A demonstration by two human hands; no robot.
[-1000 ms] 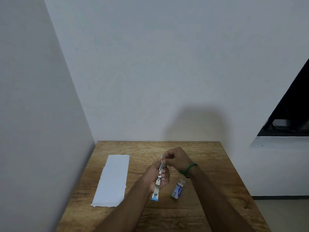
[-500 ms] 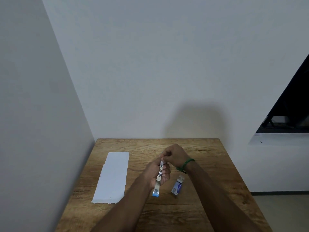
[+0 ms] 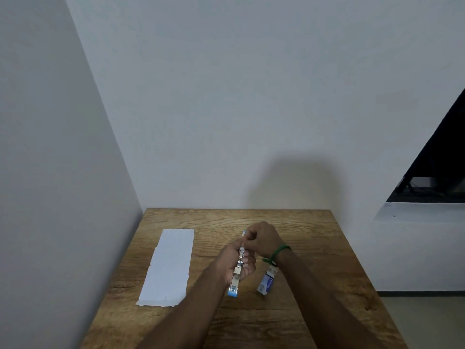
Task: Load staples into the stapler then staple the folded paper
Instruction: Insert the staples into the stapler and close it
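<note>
The left hand (image 3: 234,263) holds the stapler (image 3: 236,275) above the table (image 3: 314,248), fingers curled round its middle. The stapler's long axis runs almost straight away from the person, with the blue tip at the near end and the far end tilted slightly right. The right hand (image 3: 264,239) sits at that far end, just beyond the left hand, its fingers curled tight and pinching there. Whether they also grip a strip of staples is too small to tell. Any loading push would probably run along the stapler's length, from the far end toward the person, with the left hand bracing against it. The staple box (image 3: 267,284) lies on the table just right of the stapler, under the right wrist. The folded paper (image 3: 169,265) lies flat well to the left, nearer the left arm, apparently not yet stapled.
</note>
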